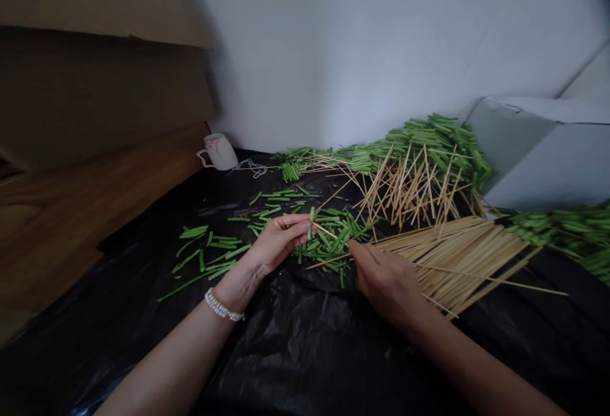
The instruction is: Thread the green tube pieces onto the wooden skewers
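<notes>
Between the fingertips of my left hand point(281, 238) is a short piece of green vegetable stem point(311, 222), held nearly upright. My right hand point(388, 276) grips a thin wooden skewer point(328, 232), whose far end meets the stem piece; whether it has gone through, I cannot tell. Under and behind my hands lies a loose heap of cut green stems point(333, 219). More cut stems point(210, 254) are scattered to the left. Just right of my right hand, a fan of bare skewers point(467, 257) lies flat.
Skewers loaded with green stems point(433, 140) are piled against the wall, bare ends toward me. Another green pile point(567, 232) lies at the right, near a pale box point(538, 143). A white mug point(220, 152) stands back left beside tangled string point(252, 167). Black plastic sheeting point(286, 352) covers the surface.
</notes>
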A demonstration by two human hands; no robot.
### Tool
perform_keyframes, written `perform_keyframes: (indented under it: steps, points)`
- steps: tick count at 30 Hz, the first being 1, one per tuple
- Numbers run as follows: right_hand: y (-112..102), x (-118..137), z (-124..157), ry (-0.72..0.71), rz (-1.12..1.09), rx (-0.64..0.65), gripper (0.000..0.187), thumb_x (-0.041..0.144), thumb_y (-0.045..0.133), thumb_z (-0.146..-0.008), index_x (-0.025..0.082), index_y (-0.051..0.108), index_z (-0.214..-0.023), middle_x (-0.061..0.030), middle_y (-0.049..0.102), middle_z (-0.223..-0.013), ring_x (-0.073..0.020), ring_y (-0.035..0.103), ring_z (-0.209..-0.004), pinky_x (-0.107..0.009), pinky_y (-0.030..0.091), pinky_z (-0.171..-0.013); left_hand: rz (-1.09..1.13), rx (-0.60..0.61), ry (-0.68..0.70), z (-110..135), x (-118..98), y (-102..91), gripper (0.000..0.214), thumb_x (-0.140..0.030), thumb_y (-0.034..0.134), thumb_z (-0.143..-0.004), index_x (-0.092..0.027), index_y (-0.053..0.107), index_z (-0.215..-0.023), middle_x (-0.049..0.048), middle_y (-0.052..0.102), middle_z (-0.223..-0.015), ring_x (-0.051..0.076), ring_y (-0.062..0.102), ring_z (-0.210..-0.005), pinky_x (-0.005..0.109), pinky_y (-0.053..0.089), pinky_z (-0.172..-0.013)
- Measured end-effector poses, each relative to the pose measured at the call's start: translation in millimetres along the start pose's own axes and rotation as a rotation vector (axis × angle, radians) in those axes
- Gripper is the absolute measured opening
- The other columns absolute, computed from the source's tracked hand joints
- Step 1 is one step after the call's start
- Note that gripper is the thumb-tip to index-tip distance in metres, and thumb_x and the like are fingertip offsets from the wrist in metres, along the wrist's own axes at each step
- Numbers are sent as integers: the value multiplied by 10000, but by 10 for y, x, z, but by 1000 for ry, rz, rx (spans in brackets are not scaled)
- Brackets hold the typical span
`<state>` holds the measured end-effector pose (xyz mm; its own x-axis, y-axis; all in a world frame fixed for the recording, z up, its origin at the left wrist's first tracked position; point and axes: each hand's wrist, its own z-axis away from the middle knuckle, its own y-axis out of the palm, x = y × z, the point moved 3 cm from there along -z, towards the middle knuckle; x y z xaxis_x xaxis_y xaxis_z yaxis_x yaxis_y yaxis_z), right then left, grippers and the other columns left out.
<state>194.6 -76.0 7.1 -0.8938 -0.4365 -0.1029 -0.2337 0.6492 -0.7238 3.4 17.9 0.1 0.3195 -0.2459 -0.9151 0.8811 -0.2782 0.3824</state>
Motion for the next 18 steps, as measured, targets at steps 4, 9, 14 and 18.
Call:
perform_keyframes:
  steps: [4, 9, 14, 18]
  points:
    - [-6, 0, -2, 8, 10, 11, 310, 87, 423, -870, 124, 640, -1088, -13, 658, -740, -120, 522, -558, -291, 312, -559, 5, -18, -3, -1, 4, -4, 259, -235, 854, -621, -148, 767, -848, 43, 736, -759, 104, 651, -705, 198, 479, -668]
    - [-3, 9, 2, -1, 18, 17, 320, 81, 426, -854, 124, 640, -1088, -16, 665, -755, -124, 521, -551, -297, 320, -550, -26, -54, 7, -2, -3, -13, 274, -242, 873, -585, -152, 772, -823, 36, 737, -740, 107, 651, -699, 212, 484, -687]
    - [25, 16, 25, -5, -9, 21, 328, 74, 429, -842, 112, 636, -1093, -21, 657, -749, -125, 532, -573, -285, 345, -558, -52, -74, 7, -2, 18, -8, 277, -242, 883, -560, -152, 773, -797, 45, 747, -763, 123, 664, -722, 240, 491, -739]
    - [35, 13, 32, -1, -27, 17, 336, 69, 426, -836, 107, 637, -1095, -33, 664, -770, -126, 540, -588, -280, 359, -559, -38, -51, 11, 16, 20, 30, 261, -250, 870, -589, -156, 769, -811, 35, 736, -755, 110, 653, -717, 216, 479, -707]
